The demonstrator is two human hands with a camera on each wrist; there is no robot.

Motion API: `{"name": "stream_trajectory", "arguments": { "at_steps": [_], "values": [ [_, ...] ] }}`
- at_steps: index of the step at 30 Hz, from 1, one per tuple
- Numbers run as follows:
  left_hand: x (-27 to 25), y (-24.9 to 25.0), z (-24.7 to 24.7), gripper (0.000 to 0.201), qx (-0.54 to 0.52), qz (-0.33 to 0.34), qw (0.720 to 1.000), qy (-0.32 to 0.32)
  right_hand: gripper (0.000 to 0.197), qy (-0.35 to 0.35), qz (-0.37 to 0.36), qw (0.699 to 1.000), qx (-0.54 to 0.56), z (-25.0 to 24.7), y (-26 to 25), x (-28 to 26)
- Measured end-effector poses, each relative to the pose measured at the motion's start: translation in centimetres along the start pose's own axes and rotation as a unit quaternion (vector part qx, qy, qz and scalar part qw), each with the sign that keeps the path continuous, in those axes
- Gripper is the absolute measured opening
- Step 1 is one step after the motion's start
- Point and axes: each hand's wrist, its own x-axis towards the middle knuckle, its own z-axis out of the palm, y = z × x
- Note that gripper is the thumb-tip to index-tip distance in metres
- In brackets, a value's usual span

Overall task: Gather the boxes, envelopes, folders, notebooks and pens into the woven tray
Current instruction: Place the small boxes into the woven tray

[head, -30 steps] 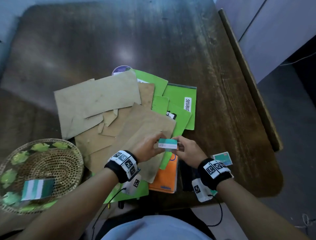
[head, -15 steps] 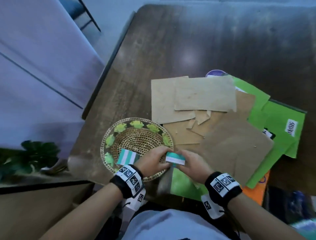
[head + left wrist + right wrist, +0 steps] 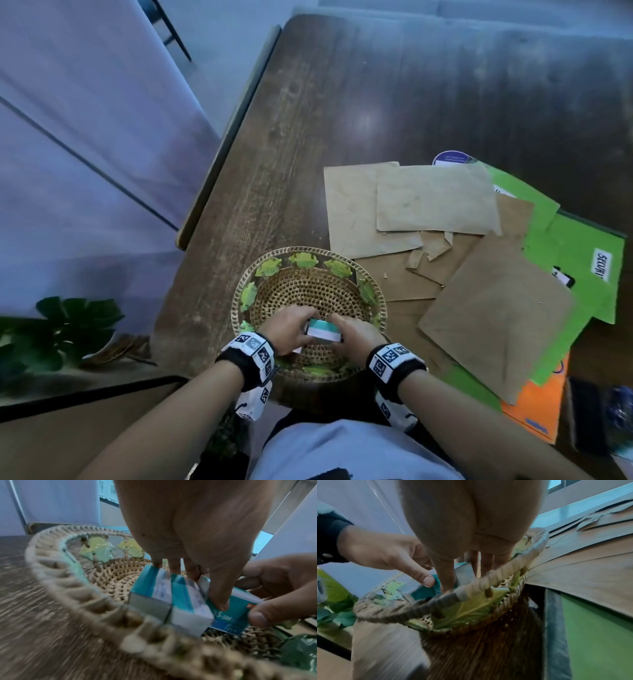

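Teal-and-white cardboard is what both hands are seen closing on: a small box [image 3: 324, 333] is held low inside the woven tray [image 3: 274, 255] at the lower centre of the head view, apparently so that it can be set down beside two matching boxes [image 3: 169, 602] already lying at the tray's near rim. In the left wrist view the left hand [image 3: 291, 329] is shown palm-down over those boxes, its fingers reaching past their far side while the thumb is pressed onto the box being placed; the two earlier boxes seem to be steadied by this reach, though that is a judgement. The right hand [image 3: 356, 337] is seen from the right of the box, pinching its end between thumb and curled fingers. Both wrists are bent downward over the rim, and the forearms are angled in from the bottom of the frame. Neither hand is seen letting go, so the placing is judged unfinished. To the right of the tray, brown envelopes [image 3: 435, 202] are spread in an overlapping heap on the dark wooden counter [image 3: 342, 85], with green folders [image 3: 579, 246] beneath them and an orange notebook [image 3: 534, 407] at the lower right, all outside the tray. No pens can be made out.
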Motion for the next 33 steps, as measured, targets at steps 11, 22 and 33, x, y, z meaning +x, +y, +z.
{"name": "stream_trajectory", "arguments": {
  "at_steps": [11,22,33],
  "values": [
    [-0.2,-1.2,0.7,0.030,-0.007,-0.016,1.000,0.008,0.035,0.004,0.020,1.000,-0.016,0.8,0.1,0.5],
    [0.4,-0.9,0.7,0.025,0.026,-0.017,0.999,-0.024,0.034,0.023,0.036,0.998,-0.041,1.1,-0.2,0.4],
    [0.1,0.2,0.7,0.049,0.078,0.014,0.997,-0.011,0.060,-0.009,0.040,0.998,0.037,0.1,0.2,0.2]
  ]
}}
